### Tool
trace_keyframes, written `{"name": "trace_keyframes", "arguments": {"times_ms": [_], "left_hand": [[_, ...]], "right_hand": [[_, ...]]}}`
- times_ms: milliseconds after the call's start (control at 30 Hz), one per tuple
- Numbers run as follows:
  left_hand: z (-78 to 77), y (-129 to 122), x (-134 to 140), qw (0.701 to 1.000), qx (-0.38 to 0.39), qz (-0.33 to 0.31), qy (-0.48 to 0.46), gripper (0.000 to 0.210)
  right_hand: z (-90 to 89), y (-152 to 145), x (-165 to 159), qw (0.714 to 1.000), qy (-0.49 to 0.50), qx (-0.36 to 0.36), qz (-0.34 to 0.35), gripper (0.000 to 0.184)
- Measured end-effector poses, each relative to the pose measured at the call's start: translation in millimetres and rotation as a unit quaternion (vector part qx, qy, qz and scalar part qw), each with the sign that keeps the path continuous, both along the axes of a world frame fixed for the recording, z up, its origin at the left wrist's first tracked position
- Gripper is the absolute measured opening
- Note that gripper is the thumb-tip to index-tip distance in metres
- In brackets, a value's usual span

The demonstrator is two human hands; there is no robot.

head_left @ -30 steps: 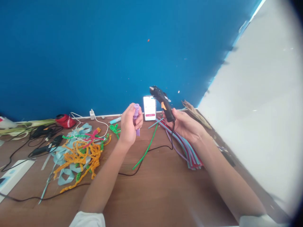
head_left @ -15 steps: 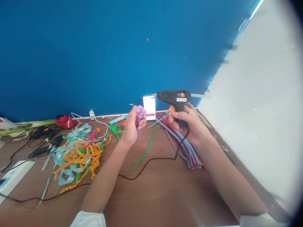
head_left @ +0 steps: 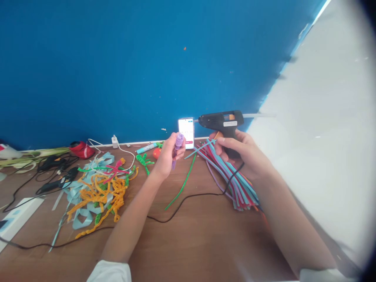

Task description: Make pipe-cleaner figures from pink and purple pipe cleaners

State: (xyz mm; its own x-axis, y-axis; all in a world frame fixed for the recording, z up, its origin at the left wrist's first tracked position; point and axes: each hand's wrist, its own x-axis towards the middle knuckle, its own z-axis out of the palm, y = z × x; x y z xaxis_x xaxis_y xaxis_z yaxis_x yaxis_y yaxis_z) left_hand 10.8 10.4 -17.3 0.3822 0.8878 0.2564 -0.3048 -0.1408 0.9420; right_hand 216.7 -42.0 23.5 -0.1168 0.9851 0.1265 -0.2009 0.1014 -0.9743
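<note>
My left hand (head_left: 168,156) is closed around a coiled purple pipe cleaner (head_left: 179,140), whose wound top faces up and whose tail hangs below the fingers. In my right hand (head_left: 239,150) is a black glue gun (head_left: 219,120) with an orange trigger, held by its handle. Its nozzle points left, to the upper right of the purple coil and apart from it. A clear glue stick (head_left: 258,115) sticks out of the back. Beneath the right hand lies a bundle of blue, red and purple pipe cleaners (head_left: 235,184).
A lit phone (head_left: 186,129) leans on the blue wall. Orange pipe cleaners (head_left: 102,196) and light-blue ribbon (head_left: 84,219) lie tangled at left, near a white power strip (head_left: 22,219). A black cord (head_left: 188,197) crosses the wooden table. A single green pipe cleaner (head_left: 185,182) lies mid-table.
The glue gun has moved slightly right, its nozzle farther from the purple coil. My left hand has shifted a little right and the coil is turned more upright.
</note>
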Motion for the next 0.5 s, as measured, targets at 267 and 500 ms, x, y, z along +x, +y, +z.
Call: {"name": "trace_keyframes", "arguments": {"times_ms": [267,500], "left_hand": [[-10.3,0.1,9.4,0.984,0.093,0.088,0.127,0.031],[-17.1,5.3,10.0,0.961,0.144,0.101,0.216,0.03]], "right_hand": [[1.1,-0.9,-2.0,0.999,0.024,-0.012,0.025,0.01],[3.1,-1.9,-0.5,0.998,0.038,-0.015,0.038,0.011]]}}
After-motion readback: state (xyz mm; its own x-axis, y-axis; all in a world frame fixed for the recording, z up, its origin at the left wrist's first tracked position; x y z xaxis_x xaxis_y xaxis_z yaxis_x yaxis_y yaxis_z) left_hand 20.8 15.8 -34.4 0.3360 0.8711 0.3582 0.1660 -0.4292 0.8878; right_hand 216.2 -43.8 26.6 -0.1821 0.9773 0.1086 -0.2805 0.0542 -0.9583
